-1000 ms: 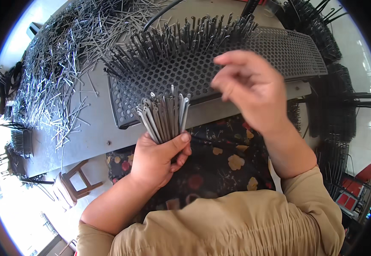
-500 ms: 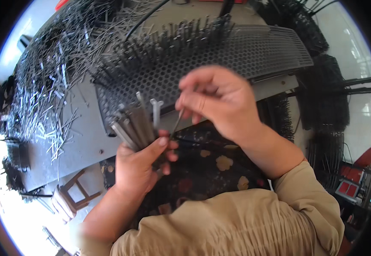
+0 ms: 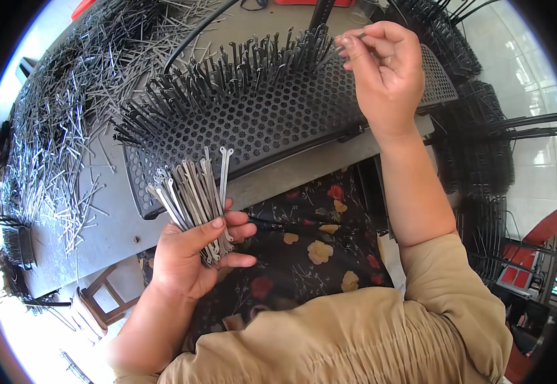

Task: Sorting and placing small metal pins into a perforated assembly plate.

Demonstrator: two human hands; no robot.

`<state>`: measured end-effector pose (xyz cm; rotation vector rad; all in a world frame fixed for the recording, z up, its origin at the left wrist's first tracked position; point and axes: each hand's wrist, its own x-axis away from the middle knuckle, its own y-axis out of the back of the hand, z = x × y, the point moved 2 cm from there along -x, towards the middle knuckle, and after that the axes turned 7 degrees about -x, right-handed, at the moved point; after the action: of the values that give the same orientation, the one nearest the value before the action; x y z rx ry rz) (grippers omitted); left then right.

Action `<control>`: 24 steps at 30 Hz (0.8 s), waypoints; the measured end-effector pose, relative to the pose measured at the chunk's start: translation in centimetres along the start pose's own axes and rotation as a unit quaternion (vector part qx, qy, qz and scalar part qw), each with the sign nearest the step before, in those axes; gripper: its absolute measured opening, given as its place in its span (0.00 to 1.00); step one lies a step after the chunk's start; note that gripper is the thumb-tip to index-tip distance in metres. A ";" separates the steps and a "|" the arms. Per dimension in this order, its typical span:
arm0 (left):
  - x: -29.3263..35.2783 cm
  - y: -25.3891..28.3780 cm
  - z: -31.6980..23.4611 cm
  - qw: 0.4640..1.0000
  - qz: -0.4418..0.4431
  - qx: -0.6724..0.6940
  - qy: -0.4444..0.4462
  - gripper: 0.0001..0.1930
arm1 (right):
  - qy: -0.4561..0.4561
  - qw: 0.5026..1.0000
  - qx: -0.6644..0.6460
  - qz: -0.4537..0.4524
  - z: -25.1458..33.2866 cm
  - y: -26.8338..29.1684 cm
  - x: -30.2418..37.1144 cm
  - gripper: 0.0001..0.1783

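Note:
My left hand (image 3: 185, 256) is wrapped round a bundle of thin flat metal strips (image 3: 192, 198), many with small eyelets at their ends. One strip with a forked two-eyelet tip stands apart at the bundle's right side. Beyond it lies a long black perforated tray (image 3: 272, 131) with a curved grid of holes. Dark metal strips (image 3: 240, 70) stand upright in rows along its far side. At the right end of these rows, my right hand (image 3: 390, 77) pinches a single metal strip (image 3: 342, 47) between thumb and fingers; its lower end is hard to make out.
A large heap of loose metal strips (image 3: 54, 128) covers the left of the grey table (image 3: 109, 221). Stacks of dark bristling pieces (image 3: 474, 141) stand at the right. A wooden stool (image 3: 107, 297) is at lower left, and a floral cloth (image 3: 317, 253) covers my lap.
My right hand has moved up and away from beside the left hand to the tray's far right, carrying a strip. My left hand, still holding the bundle, has shifted slightly left and down.

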<state>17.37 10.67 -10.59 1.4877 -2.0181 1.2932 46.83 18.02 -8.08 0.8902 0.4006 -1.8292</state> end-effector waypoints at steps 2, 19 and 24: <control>0.0 -0.1 -0.1 1.000 -0.012 -0.003 -0.003 0.15 | -0.017 1.000 -0.018 -0.011 -0.4 -0.3 0.2 0.11; -1.5 1.2 1.1 0.987 -0.069 -0.115 -0.092 0.05 | 0.033 0.955 0.282 0.084 2.2 -0.9 -0.1 0.04; -0.9 1.0 1.7 0.989 -0.009 -0.088 -0.117 0.04 | -0.219 0.955 -0.126 0.157 5.5 -4.6 4.7 0.11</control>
<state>17.31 9.90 -12.60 1.6333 -2.1912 0.9419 39.53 13.48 -8.43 0.3320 0.1897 -1.5770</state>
